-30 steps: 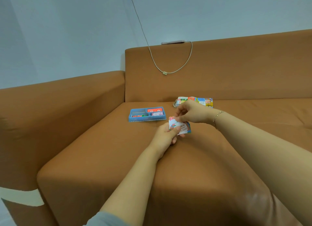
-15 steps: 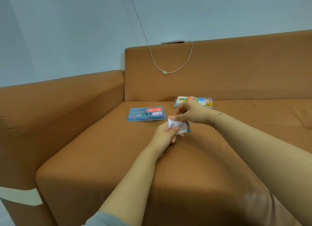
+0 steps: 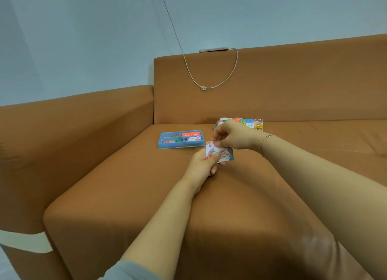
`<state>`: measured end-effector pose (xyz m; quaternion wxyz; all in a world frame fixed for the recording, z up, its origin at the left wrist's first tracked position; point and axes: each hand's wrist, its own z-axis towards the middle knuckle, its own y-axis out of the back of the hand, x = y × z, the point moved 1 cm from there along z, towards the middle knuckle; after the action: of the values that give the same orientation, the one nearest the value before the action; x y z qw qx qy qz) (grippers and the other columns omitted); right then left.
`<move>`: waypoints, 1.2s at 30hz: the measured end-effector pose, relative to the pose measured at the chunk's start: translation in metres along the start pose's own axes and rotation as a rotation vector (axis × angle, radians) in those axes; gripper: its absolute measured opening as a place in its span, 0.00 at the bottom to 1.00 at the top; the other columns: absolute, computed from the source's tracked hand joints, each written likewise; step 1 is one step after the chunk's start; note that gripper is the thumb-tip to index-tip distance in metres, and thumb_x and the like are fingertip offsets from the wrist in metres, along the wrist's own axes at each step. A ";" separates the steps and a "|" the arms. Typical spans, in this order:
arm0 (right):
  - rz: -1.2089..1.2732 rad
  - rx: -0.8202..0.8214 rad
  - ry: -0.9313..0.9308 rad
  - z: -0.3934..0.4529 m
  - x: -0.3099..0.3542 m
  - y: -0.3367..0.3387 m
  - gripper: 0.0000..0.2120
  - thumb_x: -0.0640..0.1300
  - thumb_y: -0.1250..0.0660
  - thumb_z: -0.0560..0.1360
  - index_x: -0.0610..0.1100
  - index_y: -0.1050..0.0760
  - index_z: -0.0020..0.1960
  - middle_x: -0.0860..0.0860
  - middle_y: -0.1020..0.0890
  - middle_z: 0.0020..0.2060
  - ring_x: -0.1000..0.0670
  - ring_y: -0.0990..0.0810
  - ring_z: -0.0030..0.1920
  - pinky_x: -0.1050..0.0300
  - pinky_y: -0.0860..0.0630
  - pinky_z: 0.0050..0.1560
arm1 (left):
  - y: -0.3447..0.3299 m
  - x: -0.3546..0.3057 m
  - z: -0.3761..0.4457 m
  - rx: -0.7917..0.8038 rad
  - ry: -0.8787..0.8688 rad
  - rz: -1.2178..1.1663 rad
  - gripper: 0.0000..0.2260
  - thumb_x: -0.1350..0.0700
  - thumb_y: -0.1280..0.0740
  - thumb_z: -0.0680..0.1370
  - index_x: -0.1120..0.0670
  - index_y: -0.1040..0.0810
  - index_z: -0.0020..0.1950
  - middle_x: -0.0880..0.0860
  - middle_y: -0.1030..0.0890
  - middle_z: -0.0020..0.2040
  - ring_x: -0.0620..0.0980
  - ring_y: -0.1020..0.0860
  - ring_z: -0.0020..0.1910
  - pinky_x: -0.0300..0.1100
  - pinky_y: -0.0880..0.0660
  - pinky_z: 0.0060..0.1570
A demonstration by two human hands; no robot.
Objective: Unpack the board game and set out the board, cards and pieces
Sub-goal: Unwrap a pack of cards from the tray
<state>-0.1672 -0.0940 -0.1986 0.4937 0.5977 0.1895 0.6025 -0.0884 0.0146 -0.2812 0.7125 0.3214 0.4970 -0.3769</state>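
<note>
My left hand (image 3: 202,163) grips a small stack of colourful paper money cards (image 3: 224,154) above the sofa seat. My right hand (image 3: 232,136) pinches the top edge of that stack with thumb and forefinger. To the left lies a blue plastic tray (image 3: 165,144) on the seat; it holds an orange card deck (image 3: 191,133), a purple card deck (image 3: 193,138) and small coloured pieces (image 3: 170,141). Behind my right hand lies the folded colourful board (image 3: 249,122), partly hidden.
All of this rests on a brown sofa (image 3: 125,185) with an armrest (image 3: 73,122) on the left. A phone (image 3: 213,49) lies on the backrest top, with a white charging cable (image 3: 206,88) hanging down from the wall.
Both hands stay on the card stack; my right fingers have shifted slightly along its top edge. Nothing else has moved.
</note>
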 end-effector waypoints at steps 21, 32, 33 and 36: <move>-0.028 -0.058 -0.015 0.001 0.001 -0.005 0.07 0.37 0.33 0.75 0.39 0.20 0.52 0.53 0.23 0.38 0.52 0.24 0.42 0.67 0.29 0.37 | 0.000 0.000 0.000 0.002 -0.007 0.006 0.04 0.61 0.40 0.81 0.56 0.26 0.52 0.48 0.21 0.34 0.42 0.35 0.24 0.31 0.38 0.25; -0.070 -0.037 -0.062 0.002 0.001 -0.003 0.05 0.42 0.31 0.75 0.40 0.20 0.47 0.48 0.20 0.40 0.50 0.22 0.42 0.56 0.24 0.44 | 0.000 0.002 0.001 0.012 -0.003 0.013 0.05 0.61 0.40 0.81 0.58 0.26 0.54 0.51 0.21 0.36 0.42 0.35 0.24 0.30 0.37 0.26; -0.063 -0.029 -0.064 0.001 0.001 -0.002 0.07 0.42 0.31 0.75 0.40 0.20 0.49 0.48 0.20 0.41 0.50 0.22 0.42 0.57 0.24 0.44 | 0.001 0.002 0.001 0.010 -0.002 0.008 0.05 0.60 0.40 0.81 0.57 0.26 0.54 0.51 0.21 0.36 0.42 0.35 0.25 0.30 0.37 0.26; -0.018 -0.020 -0.095 0.000 0.001 -0.003 0.14 0.51 0.29 0.72 0.39 0.19 0.46 0.49 0.21 0.35 0.52 0.24 0.37 0.58 0.27 0.38 | 0.001 0.004 0.003 -0.001 0.008 0.028 0.06 0.60 0.40 0.81 0.57 0.25 0.55 0.52 0.20 0.37 0.42 0.35 0.25 0.31 0.37 0.26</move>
<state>-0.1659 -0.0919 -0.2001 0.5135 0.6190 0.1651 0.5710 -0.0855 0.0115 -0.2841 0.7156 0.3296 0.4957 -0.3655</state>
